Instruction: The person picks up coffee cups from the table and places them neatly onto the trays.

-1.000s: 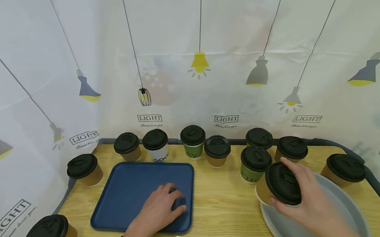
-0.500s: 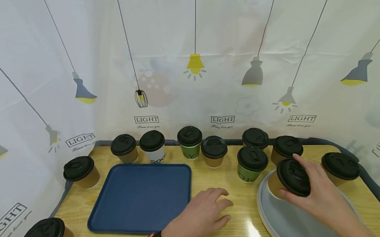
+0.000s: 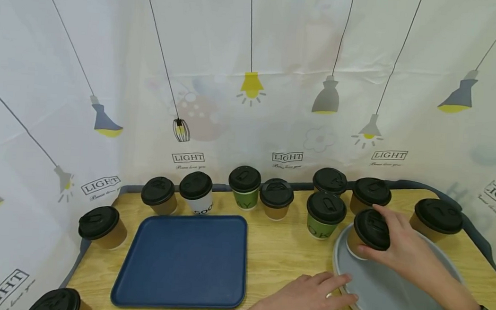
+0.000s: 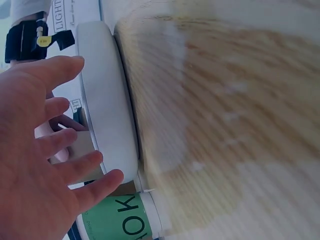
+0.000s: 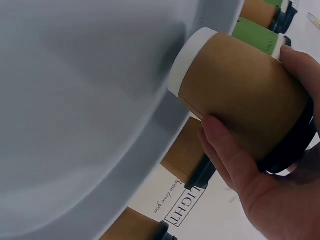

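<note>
Sitting gripped in right hand [image 3: 408, 250], brown cup [image 5: 240, 85], at far-left rim of grey tray [image 3: 393, 292]; left hand [image 3: 305, 298], fingers spread, beside tray.

A lamp-printed white backdrop [image 3: 284, 112] rises behind the wooden table [image 3: 287, 245].

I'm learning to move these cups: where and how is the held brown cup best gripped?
The brown cup is probably best taken around its round body near the black lid, from the front right: a green cup stands close on its left, another cup behind, while the gray tray leaves room.
</note>
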Demonstrator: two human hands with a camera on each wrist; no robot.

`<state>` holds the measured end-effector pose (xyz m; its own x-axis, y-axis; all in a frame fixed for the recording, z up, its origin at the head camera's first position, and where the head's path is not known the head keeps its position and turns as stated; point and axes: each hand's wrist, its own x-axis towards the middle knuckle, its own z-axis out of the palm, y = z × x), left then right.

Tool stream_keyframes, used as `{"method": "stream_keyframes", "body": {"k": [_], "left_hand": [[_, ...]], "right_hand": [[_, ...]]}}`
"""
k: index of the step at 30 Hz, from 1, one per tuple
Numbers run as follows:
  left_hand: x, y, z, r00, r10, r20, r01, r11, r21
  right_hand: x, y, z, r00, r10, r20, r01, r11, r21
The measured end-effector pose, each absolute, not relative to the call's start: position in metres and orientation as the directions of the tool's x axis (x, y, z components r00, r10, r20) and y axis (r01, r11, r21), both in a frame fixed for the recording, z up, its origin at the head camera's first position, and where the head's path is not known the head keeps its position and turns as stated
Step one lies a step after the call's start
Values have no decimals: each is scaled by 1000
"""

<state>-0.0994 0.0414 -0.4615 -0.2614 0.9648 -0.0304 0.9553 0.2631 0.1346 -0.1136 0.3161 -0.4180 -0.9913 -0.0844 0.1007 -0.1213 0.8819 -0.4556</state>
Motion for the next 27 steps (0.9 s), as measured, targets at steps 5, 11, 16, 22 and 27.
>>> {"method": "stream_keyframes", "body": {"k": [5,11,16,22,27], "left_hand": [[-100,49,-465,-291,955,-60,951,295,90],[-100,53,-468,-312,947,-76,943,318,94],[-101,55,-470,-314,946,-76,944,320,81],[-102,56,-473,-302,951,-68,949,307,75],[-103,55,-473,-311,947,-77,943,317,97]], "right_hand": [[-121,316,-424,-990,-96,101,-132,882,-453],[-126,315,-430,-990,-104,92,-135,875,-464],[-127,315,-431,-988,-119,98,-151,875,-459],[-114,329,-423,-989,-135,61,-148,882,-447],[-105,364,-419,-993,-37,113,-89,864,-496]]}}
